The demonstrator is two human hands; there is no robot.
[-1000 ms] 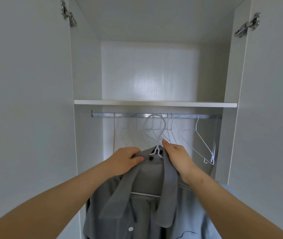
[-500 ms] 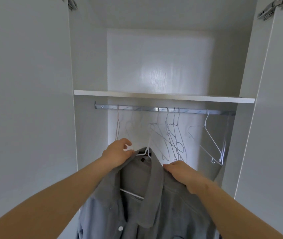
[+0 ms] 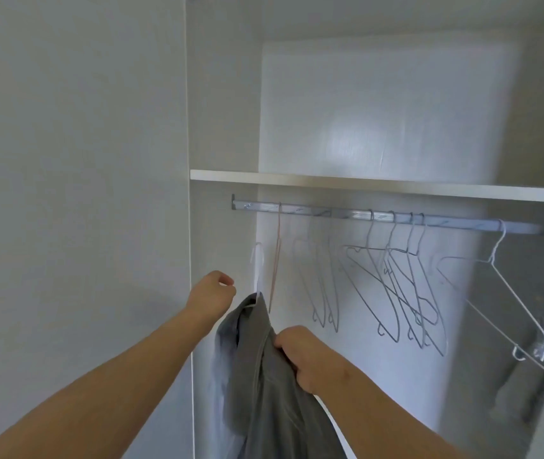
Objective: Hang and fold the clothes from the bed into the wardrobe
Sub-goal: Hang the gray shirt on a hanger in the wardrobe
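The left hand (image 3: 212, 294) is loosely curled and grips nothing, just left of a thin white wire hanger (image 3: 257, 271). The crumpled grey cotton shirt (image 3: 257, 385) droops from that hanger between both hands. The right hand (image 3: 300, 356) clutches the shirt's bunched edge in curled fingers.

one grey shirt (image 3: 264, 392), one rail (image 3: 346, 214), one shelf (image 3: 363, 185)

grey shirt (image 3: 264, 376) swung leftward and edge-on, left hand (image 3: 211, 293) off its collar, right hand (image 3: 300, 356) gripping lower
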